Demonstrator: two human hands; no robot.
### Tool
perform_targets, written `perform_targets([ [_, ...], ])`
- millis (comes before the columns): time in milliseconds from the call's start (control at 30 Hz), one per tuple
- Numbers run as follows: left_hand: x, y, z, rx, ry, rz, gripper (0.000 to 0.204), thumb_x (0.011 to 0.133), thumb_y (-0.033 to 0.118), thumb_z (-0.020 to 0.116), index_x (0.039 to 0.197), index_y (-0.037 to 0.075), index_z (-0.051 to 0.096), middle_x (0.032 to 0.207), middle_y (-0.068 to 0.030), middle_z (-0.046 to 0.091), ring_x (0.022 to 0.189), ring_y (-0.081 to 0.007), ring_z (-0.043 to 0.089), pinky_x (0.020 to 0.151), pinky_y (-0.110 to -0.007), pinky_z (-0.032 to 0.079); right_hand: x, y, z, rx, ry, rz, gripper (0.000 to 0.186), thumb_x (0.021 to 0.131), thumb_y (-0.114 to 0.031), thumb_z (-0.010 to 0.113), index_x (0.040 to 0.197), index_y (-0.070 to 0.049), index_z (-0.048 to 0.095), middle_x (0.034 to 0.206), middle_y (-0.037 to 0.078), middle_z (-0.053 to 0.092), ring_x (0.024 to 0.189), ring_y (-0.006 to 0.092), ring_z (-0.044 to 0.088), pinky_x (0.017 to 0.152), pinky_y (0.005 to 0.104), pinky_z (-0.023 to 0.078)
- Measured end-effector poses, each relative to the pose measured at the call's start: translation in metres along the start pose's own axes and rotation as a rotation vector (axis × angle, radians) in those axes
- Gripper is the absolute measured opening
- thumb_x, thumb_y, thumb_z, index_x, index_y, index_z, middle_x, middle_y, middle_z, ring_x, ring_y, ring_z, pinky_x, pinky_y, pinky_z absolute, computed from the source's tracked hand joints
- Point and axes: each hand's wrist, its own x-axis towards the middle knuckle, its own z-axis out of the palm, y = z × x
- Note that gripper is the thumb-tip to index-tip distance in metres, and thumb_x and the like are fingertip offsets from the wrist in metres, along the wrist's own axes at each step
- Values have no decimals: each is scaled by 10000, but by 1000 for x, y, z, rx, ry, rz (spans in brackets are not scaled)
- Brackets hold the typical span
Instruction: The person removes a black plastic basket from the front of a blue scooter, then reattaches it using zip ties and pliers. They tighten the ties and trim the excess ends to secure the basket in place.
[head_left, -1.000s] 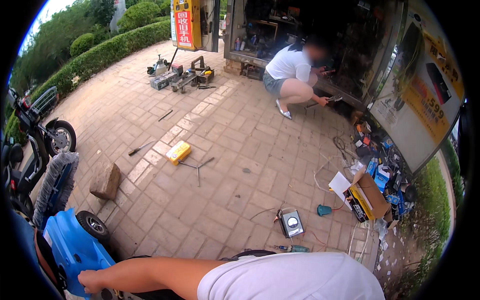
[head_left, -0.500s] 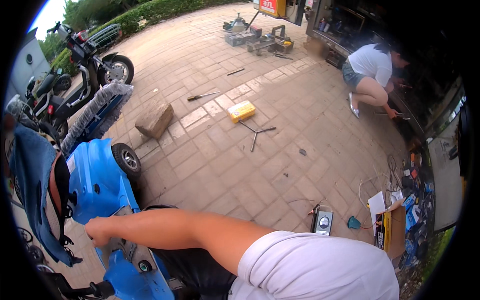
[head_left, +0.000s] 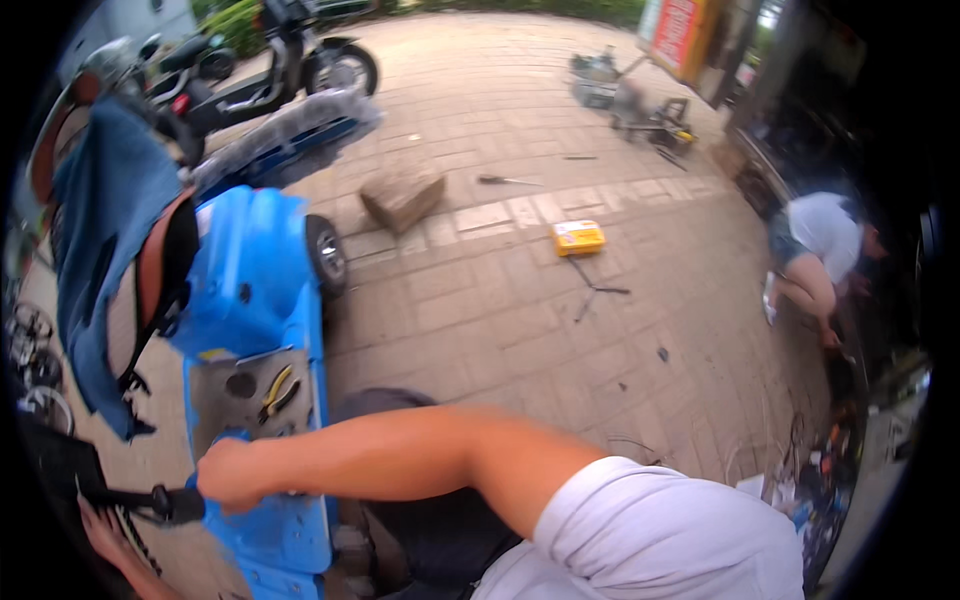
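Observation:
My right hand (head_left: 233, 475) is closed in a fist over the front of a blue scooter (head_left: 245, 285), beside the black handlebar grip (head_left: 180, 505). Whatever lies inside the fist is hidden. Low at the left edge, my left hand (head_left: 108, 538) has its fingers stretched along a black panel (head_left: 62, 465), just past the handlebar. Yellow-handled pliers (head_left: 277, 393) lie in the scooter's grey footwell (head_left: 215, 395), beyond my right forearm. A blue cloth (head_left: 115, 190) hangs over the brown-and-black seat (head_left: 152, 255).
On the paving are a stone block (head_left: 402, 198), a screwdriver (head_left: 508, 181), a yellow case (head_left: 578, 238) and a three-armed wrench (head_left: 597, 289). A person (head_left: 815, 240) crouches at the right. A dark motorbike (head_left: 260, 90) stands behind the scooter; clutter (head_left: 815, 490) lies at lower right.
The view has swung, shifting the surroundings rightward. My right hand has moved from over the footwell to the scooter's front by the handlebar, uncovering the pliers. My left hand has come into view.

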Motion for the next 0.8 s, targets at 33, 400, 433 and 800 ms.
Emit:
perform_targets([
  [33, -8, 9, -7, 44, 48, 64, 546, 930, 420, 596, 1261, -12, 555, 1133, -152, 613, 972, -236, 605, 839, -304, 516, 4, -8, -5, 4, 17, -57, 280, 758, -286, 680, 738, -8, 697, 751, 185, 678, 702, 363, 664, 621, 448, 539],
  [400, -60, -16, 5, -74, -32, 263, 367, 942, 110, 563, 1263, -68, 554, 1123, -136, 652, 990, -160, 610, 882, -263, 472, -40, 17, -8, -4, -234, 10, 269, 839, -295, 659, 955, -54, 681, 884, 143, 658, 824, 349, 641, 707, 444, 518],
  [433, -75, -11, 1, 22, -13, 266, 366, 932, 105, 565, 1250, -76, 560, 1177, -153, 642, 1047, -165, 605, 919, -268, 456, -35, 14, -7, -25, -252, 22, 269, 839, -297, 659, 953, -54, 681, 884, 142, 658, 823, 346, 641, 706, 442, 519],
  [800, -191, -49, 15, 584, -539, 292, 270, 864, 216, 681, 1065, 36, 673, 1051, -137, 679, 959, -303, 650, 835, -360, 517, -26, 48, 21, -140, -499, 53, 306, 836, -367, 635, 908, -73, 673, 833, 126, 666, 796, 327, 662, 692, 433, 537],
])
